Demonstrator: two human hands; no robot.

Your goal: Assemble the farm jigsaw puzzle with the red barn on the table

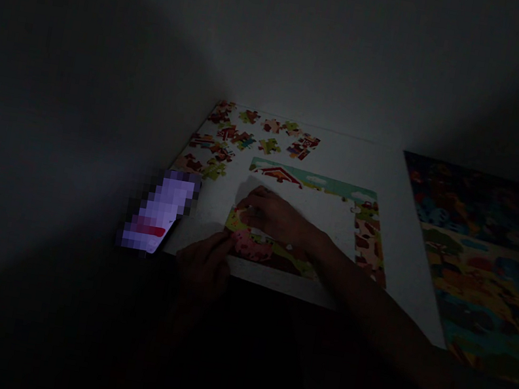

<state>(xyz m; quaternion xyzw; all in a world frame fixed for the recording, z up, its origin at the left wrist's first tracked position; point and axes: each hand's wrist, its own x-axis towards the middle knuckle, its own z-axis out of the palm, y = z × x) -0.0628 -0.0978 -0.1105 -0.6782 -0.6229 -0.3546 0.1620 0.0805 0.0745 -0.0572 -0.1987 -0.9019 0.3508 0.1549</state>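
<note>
- On the white desk (pixel 413 273), in very dim light, a partly built jigsaw puzzle (pixel 325 184), laid out as a rectangular border around a bare white middle.
- Along its far side, a top strip (pixel 281 174) of pale sky, clouds and a red barn roof; down its right side, a strip of brown-and-white cow pieces (pixel 368 239); along its near side, a pink spotted pig (pixel 253 246) on green and dark brown.
- At the left side, bare desk just below the top corner, in shadow.
- Over the puzzle's left side, the right hand (pixel 272 214), palm down, partly closed, fingers bent, fingertips at a yellow-and-green part (pixel 236 220); impossible to tell any grip on a piece.
- At the near left corner, the left hand (pixel 206 254), fingers lightly bent and close together, fingertips touching or just beside the pig; too dark to tell any hold.
- At the desk's far left, loose puzzle pieces (pixel 270 146) in uneven rows, well apart from both hands.
- By the left edge, a lit phone (pixel 164 206), screen pixelated.
- Beyond the right edge, a dark blue picture (pixel 474 204) and, nearer, a yellow animal picture (pixel 486 292).
</note>
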